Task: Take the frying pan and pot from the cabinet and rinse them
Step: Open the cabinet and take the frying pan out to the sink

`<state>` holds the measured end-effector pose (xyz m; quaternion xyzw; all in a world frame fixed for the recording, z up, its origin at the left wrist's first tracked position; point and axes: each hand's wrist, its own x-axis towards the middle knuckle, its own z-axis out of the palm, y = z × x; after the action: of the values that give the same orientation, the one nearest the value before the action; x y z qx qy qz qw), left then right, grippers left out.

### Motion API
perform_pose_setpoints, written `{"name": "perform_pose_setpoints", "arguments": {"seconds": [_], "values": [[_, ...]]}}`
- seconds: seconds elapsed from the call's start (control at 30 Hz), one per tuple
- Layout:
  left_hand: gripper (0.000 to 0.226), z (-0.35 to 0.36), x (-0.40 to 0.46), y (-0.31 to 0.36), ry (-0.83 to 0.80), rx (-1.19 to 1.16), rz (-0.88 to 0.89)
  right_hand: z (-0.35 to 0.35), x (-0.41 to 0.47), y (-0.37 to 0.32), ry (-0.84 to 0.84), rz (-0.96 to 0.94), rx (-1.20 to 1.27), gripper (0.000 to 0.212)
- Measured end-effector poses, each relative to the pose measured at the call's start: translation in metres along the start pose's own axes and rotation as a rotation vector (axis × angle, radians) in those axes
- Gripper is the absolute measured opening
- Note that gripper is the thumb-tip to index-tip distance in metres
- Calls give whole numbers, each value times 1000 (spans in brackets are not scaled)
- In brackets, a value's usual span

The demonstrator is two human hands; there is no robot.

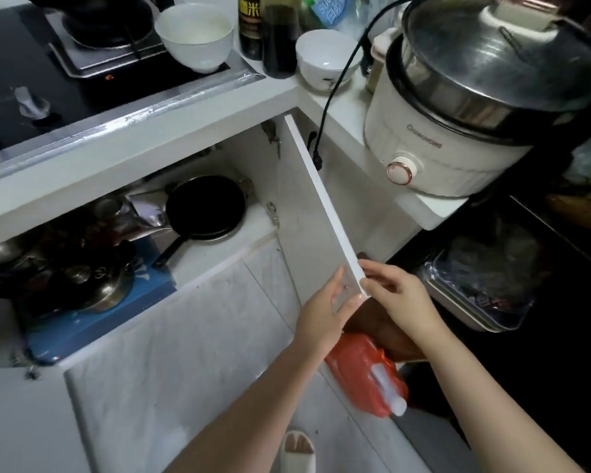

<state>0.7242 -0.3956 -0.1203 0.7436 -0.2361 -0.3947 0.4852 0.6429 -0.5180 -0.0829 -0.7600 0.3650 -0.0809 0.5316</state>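
Two bare hands meet at the lower free corner of the open cabinet door [316, 213], which stands swung out edge-on to the camera. Left hand [325, 307] lies against the door's inner face, fingers half curled, thumb tip on the edge; right hand [394, 297] pinches the same corner from the outer side, fingers loosely bent. Neither holds anything but the door. Below them an orange bottle [369, 377] with a white cap lies on the floor, and a pale slipper [296, 452] shows at the bottom edge.

Inside the cabinet, the frying pan [205, 206] sits on the white shelf at the right: round, black, shallow, its dark handle pointing toward the front. Left of it, on a blue mat, stands a shiny steel pot [96, 285] with a lid and knob, among dark clutter that is hard to make out.

Farther up, on the desk [191, 114], stand two white bowls [195, 35], dark sauce bottles [278, 35] and a cream electric cooker [451, 131] with a steel lid, its black cord hanging down
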Motion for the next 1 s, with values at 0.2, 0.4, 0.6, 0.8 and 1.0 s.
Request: {"name": "perform_pose_setpoints", "arguments": {"seconds": [0.2, 0.4, 0.6, 0.8, 1.0], "values": [[63, 24, 23, 9, -77, 80, 39, -28, 3, 19, 148, -67, -165, 29], [63, 42, 45, 16, -84, 163, 38, -41, 8, 28, 311, -52, -209, 20], [59, 53, 66, 24, -93, 203, 25, -50, 16, 35, 398, 26, -97, 13], [61, 54, 69, 26, -94, 201, 7, -49, 13, 39, 440, 10, -42, 23], [62, 33, 51, 24, -70, 185, -94, -22, -8, 31, 412, -27, 67, 28]]}}
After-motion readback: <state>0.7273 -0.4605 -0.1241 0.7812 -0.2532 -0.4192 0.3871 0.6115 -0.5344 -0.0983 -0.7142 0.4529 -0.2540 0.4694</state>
